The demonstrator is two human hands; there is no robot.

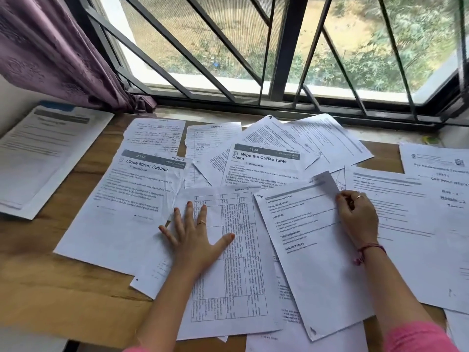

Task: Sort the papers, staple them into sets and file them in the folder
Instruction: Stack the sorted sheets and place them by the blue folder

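Several loose printed sheets lie spread over a wooden table [76,295]. My left hand [195,237] lies flat, fingers spread, on a sheet printed with a table grid [228,280]. My right hand [355,217] pinches the upper right edge of a sheet headed with task text [312,262], and its top corner curls up. A "Close Mirror Cabinet" sheet [119,207] lies to the left and a "Wipe the Coffee Table Clean" sheet [264,166] at the middle back. No stapler is in view.
A separate stack of papers on something blue [40,153] sits at the far left. More sheets [418,224] cover the right side. A barred window [279,59] and a purple curtain [50,52] stand behind the table.
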